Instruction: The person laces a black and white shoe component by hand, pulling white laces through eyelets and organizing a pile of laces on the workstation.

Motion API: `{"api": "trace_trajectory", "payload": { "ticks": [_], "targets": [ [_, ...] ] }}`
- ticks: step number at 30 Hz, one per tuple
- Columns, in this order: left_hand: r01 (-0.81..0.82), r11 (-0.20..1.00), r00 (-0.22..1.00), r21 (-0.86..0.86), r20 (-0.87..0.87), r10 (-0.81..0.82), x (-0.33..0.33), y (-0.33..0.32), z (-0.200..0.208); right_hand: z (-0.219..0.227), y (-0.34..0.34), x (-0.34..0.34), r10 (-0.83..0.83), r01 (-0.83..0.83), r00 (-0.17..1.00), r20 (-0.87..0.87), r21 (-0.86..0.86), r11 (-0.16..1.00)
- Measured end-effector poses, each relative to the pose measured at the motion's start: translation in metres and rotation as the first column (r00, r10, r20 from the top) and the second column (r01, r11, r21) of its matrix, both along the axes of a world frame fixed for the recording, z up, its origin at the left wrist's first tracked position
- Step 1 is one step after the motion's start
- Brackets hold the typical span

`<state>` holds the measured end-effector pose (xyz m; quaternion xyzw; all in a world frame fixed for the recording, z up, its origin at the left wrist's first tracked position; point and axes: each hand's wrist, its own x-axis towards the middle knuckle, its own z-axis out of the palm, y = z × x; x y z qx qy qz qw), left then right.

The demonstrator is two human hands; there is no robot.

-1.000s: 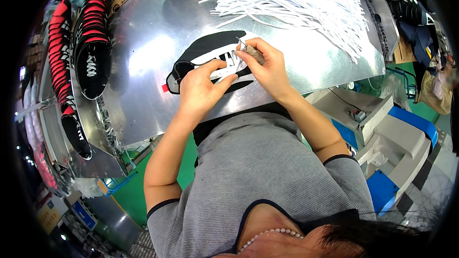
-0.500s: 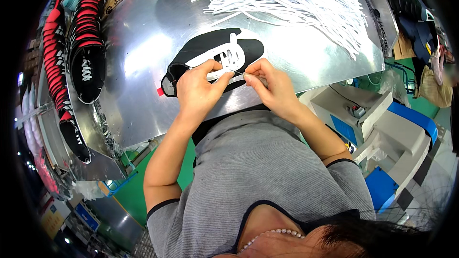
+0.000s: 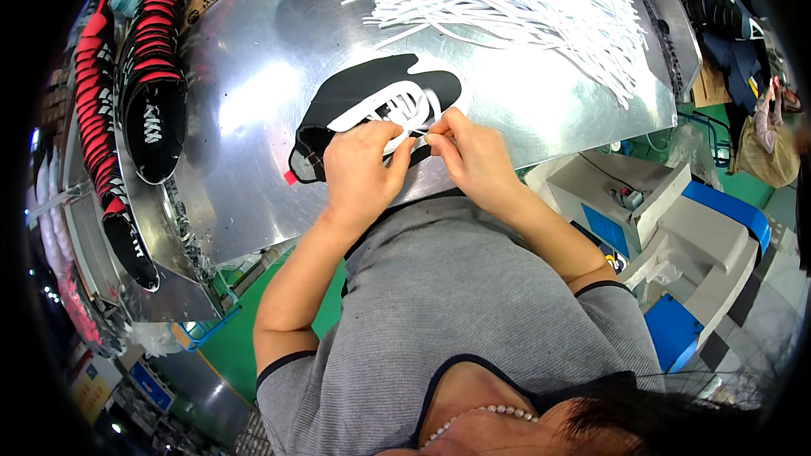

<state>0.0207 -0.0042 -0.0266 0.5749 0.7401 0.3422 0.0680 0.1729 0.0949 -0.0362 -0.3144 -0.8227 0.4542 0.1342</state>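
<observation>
A black shoe upper point(image 3: 355, 93) with a white lacing panel lies on the metal table in front of me, its red tab toward the left. A white shoelace point(image 3: 432, 104) runs across the panel and loops up near its right end. My left hand point(image 3: 363, 165) is closed on the upper's near edge, thumb and forefinger pinched at the lacing panel. Close beside it, my right hand point(image 3: 475, 156) pinches the shoelace by its end; the fingers hide most of that end. A thin dark piece shows between the fingertips, too small to name.
White shoelaces point(image 3: 507, 0) lie in a large spread pile at the table's far side. Nested black-and-red shoe uppers point(image 3: 155, 122) form long rows at the left. The metal table's point(image 3: 245, 194) near edge passes close to my body. A grey-and-blue cabinet point(image 3: 676, 228) stands at the right.
My right hand has shifted slightly left, closer to my left hand. The upper has tilted and turned a little, and the lace loop now stands out at its right end.
</observation>
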Motion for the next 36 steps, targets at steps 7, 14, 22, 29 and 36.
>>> {"api": "trace_trajectory", "payload": {
  "ticks": [7,14,22,29,36],
  "targets": [
    [0.062,0.998,0.997,0.021,-0.056,-0.060,0.006,-0.004,0.001,-0.011,-0.009,-0.017,-0.044,0.043,0.993,-0.110,-0.009,0.999],
    [0.097,0.993,0.978,0.073,-0.190,-0.081,-0.003,-0.019,0.006,0.034,0.024,0.015,0.074,-0.082,0.995,-0.068,-0.130,0.988],
    [0.169,0.970,0.917,0.173,-0.388,-0.090,-0.003,-0.020,-0.002,0.025,0.011,-0.026,0.247,-0.302,0.953,0.176,0.487,0.819],
    [0.189,0.970,0.963,0.153,-0.224,-0.152,-0.004,-0.022,-0.002,0.019,0.028,-0.037,0.291,-0.290,0.957,-0.015,0.061,0.955],
    [0.148,0.981,0.987,0.122,-0.077,-0.139,-0.001,-0.020,0.003,0.026,0.033,-0.037,0.126,-0.167,0.982,-0.141,-0.331,0.929]
  ]
}}
